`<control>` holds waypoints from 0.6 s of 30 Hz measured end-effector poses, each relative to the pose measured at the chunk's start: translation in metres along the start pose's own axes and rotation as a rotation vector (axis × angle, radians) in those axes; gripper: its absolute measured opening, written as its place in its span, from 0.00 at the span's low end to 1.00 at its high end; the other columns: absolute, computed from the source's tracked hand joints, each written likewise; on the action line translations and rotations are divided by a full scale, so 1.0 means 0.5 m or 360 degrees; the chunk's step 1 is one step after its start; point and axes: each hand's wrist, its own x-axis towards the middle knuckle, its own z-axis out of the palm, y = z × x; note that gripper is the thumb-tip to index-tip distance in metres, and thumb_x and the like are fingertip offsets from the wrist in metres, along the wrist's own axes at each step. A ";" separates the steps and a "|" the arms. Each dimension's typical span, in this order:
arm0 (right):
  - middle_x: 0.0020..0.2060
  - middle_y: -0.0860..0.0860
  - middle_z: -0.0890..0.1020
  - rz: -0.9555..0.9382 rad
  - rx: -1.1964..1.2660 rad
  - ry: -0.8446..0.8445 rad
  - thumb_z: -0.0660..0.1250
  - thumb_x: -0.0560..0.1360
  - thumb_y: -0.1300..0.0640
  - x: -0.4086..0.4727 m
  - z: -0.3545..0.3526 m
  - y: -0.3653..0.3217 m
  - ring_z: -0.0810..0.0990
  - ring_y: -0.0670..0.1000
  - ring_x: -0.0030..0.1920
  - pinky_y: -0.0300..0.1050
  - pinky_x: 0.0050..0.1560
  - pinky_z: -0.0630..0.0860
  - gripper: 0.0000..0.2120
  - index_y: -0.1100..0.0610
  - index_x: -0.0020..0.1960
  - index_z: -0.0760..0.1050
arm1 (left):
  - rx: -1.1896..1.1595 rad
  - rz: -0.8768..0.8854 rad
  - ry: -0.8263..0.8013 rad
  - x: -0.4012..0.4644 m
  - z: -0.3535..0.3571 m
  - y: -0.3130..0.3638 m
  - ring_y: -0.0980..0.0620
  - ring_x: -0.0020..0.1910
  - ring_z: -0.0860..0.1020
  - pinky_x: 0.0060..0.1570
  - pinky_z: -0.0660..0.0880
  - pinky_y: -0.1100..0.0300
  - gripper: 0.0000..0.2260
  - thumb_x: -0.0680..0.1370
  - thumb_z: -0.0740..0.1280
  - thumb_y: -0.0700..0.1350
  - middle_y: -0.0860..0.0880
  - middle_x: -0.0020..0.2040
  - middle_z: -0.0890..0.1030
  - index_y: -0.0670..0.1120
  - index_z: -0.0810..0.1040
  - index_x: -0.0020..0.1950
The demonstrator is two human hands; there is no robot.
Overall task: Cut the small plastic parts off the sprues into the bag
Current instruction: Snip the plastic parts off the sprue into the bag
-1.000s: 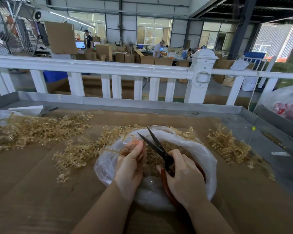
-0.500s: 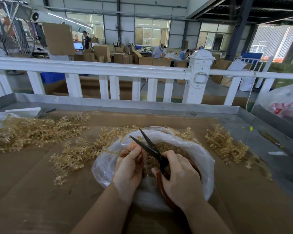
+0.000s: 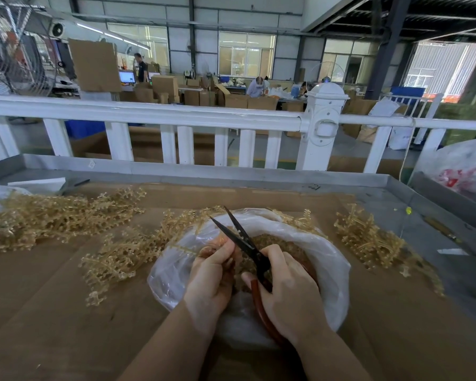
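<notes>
The bag (image 3: pixel 333 273) sits near the front edge of the bench (image 3: pixel 52 312), its mouth open and full of cut parts (image 3: pixel 289 247). Over it the left hand (image 3: pixel 212 281) pinches a sprue (image 3: pixel 186 249) — the right hand (image 3: pixel 289 292) grips the scissors (image 3: pixel 241 239), blades apart. More sprues (image 3: pixel 52 215) lie toward the left edge and sprues (image 3: pixel 368 237) toward the right.

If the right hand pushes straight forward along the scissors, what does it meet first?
Probably the far rim of the bag, beyond the right hand and scissors; depth is unclear.
</notes>
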 end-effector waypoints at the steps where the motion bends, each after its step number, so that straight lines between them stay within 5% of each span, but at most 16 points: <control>1: 0.43 0.45 0.78 -0.0005 0.0002 -0.0008 0.62 0.74 0.42 0.001 -0.001 -0.001 0.78 0.46 0.44 0.41 0.44 0.77 0.14 0.51 0.52 0.72 | 0.0005 -0.0001 -0.0009 0.000 0.000 0.000 0.42 0.50 0.79 0.61 0.73 0.46 0.07 0.75 0.66 0.36 0.39 0.48 0.81 0.37 0.78 0.52; 6: 0.41 0.49 0.80 -0.0026 -0.0009 0.0010 0.69 0.73 0.55 0.003 -0.005 0.000 0.80 0.49 0.42 0.44 0.41 0.80 0.11 0.55 0.53 0.74 | -0.0002 -0.0008 -0.0082 0.000 0.003 0.000 0.49 0.36 0.80 0.42 0.81 0.55 0.03 0.72 0.68 0.37 0.43 0.38 0.81 0.40 0.78 0.44; 9: 0.42 0.52 0.81 0.0001 -0.0019 -0.0030 0.69 0.72 0.57 0.005 -0.006 0.001 0.81 0.51 0.42 0.46 0.42 0.80 0.14 0.58 0.56 0.75 | -0.0001 -0.0012 -0.0132 -0.003 0.005 0.001 0.45 0.43 0.80 0.55 0.76 0.49 0.13 0.65 0.70 0.39 0.41 0.44 0.81 0.40 0.77 0.49; 12: 0.38 0.52 0.80 0.0005 -0.0038 -0.0028 0.70 0.71 0.58 0.004 -0.007 0.002 0.80 0.52 0.38 0.46 0.37 0.80 0.13 0.59 0.55 0.75 | -0.0035 -0.0004 -0.0137 -0.003 0.005 0.001 0.46 0.42 0.78 0.62 0.71 0.47 0.12 0.64 0.71 0.39 0.42 0.43 0.79 0.41 0.77 0.46; 18: 0.34 0.50 0.79 -0.0004 -0.0036 -0.0037 0.71 0.71 0.59 0.006 -0.009 0.004 0.79 0.50 0.32 0.41 0.31 0.76 0.11 0.58 0.52 0.74 | -0.0036 0.0013 -0.0113 -0.004 0.005 0.001 0.50 0.37 0.75 0.52 0.73 0.54 0.10 0.64 0.70 0.39 0.44 0.38 0.77 0.41 0.77 0.44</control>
